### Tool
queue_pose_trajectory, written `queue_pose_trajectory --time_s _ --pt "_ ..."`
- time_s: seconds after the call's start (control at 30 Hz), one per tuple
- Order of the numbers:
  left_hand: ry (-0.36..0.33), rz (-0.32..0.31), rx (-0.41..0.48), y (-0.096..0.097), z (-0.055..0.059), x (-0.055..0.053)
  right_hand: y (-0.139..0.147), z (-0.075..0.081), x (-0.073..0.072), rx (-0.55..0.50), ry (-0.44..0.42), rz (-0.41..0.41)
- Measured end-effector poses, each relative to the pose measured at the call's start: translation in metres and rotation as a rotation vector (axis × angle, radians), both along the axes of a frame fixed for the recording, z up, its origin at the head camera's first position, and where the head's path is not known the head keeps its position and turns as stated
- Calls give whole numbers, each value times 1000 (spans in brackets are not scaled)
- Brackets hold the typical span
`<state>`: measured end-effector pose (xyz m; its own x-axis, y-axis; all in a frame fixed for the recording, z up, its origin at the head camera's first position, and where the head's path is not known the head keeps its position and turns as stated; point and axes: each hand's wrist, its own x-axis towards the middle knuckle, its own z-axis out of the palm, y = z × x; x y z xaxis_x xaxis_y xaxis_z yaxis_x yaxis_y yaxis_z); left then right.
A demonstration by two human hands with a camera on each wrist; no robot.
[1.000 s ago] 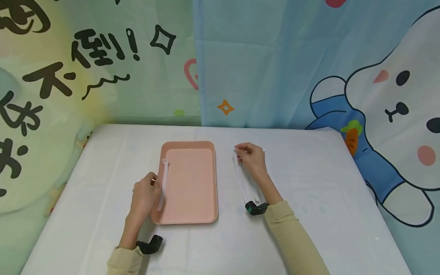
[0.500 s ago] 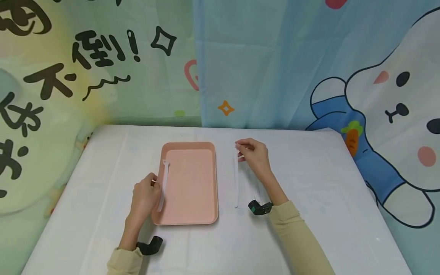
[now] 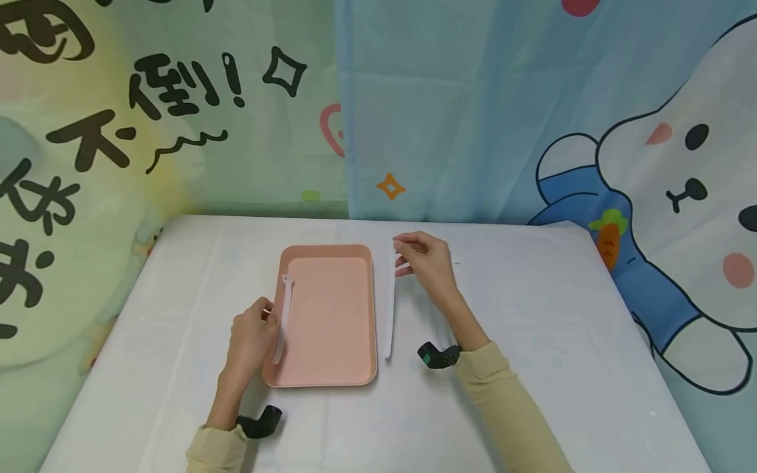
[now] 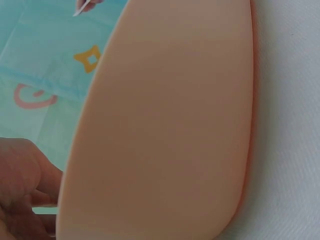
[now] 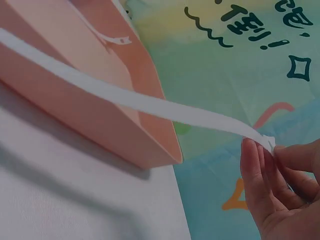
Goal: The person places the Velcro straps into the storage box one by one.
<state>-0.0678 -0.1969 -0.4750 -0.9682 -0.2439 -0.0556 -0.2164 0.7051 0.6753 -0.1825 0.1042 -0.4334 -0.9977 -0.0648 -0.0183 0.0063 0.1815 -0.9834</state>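
Observation:
A pink rectangular tray (image 3: 328,315) lies on the white table. My left hand (image 3: 252,334) holds its left rim with bent fingers; in the left wrist view that hand (image 4: 22,187) shows at the rim's edge. Inside the tray, along its left side, lies one white strap (image 3: 284,322) with a small notched head. To the right of the tray, my right hand (image 3: 427,263) pinches the top end of a second white strap (image 3: 390,309), which hangs down beside the tray's right edge. In the right wrist view this strap (image 5: 150,104) curves across in front of the tray.
More thin white straps (image 3: 442,328) lie on the table (image 3: 532,315) under the right forearm, faint against the cloth. A black wrist camera (image 3: 439,355) sits by the right cuff, another camera (image 3: 260,422) by the left. A printed curtain (image 3: 437,131) stands behind the table.
My right hand has lifted the strap away from the others and moved it up and left toward the tray. The left hand has stayed at the tray's rim.

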Motion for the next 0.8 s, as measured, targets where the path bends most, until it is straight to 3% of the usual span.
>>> queue_pose_trajectory --time_s 0.57,0.8 --pt "-19 5 22 -1 0 0 -48 -10 0 -160 -89 77" --pt "-10 8 33 -2 1 -1 -67 -19 -2 -178 -112 84"
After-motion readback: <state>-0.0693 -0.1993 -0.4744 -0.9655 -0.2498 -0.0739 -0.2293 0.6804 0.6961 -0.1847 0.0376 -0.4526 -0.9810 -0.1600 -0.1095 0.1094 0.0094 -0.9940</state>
